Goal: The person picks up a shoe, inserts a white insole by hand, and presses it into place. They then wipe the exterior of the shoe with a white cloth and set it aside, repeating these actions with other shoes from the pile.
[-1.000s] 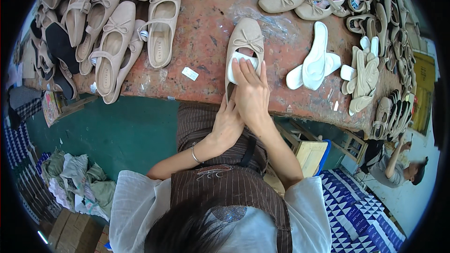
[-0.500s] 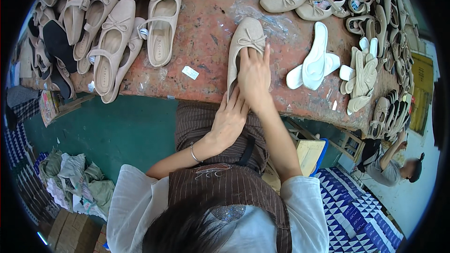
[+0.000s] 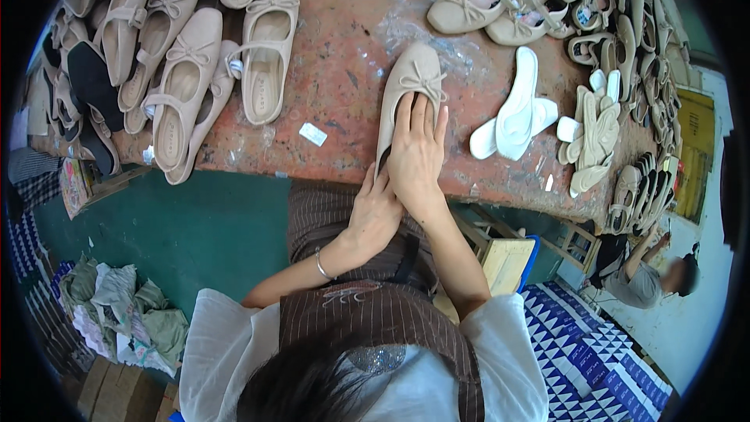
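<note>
A beige flat shoe (image 3: 412, 62) with a thin bow lies on the table, its toe pointing away from me. At its heel is my left hand (image 3: 376, 215), its fingers closed about the back end; the thumb is hidden. My right hand (image 3: 417, 155) reaches into the shoe's opening with its fingers stretched out and lying flat along the inside. Most of the insole is covered by that hand, so I cannot see what lies under it. To the right, several white insoles (image 3: 517, 113) lie crossed on one another.
Strapped beige shoes (image 3: 269, 47) crowd the table's left side. More bow shoes (image 3: 469, 12) stand at the back right. A pile of beige insoles (image 3: 595, 137) lies near the table's right end. A white label (image 3: 312, 134) sits left of centre. Another person (image 3: 644, 277) is at the far right.
My right hand has drawn back slightly from the toe, and its fingers now lie flatter and show more. My left hand stays at the heel. The whole view has shifted a little.
</note>
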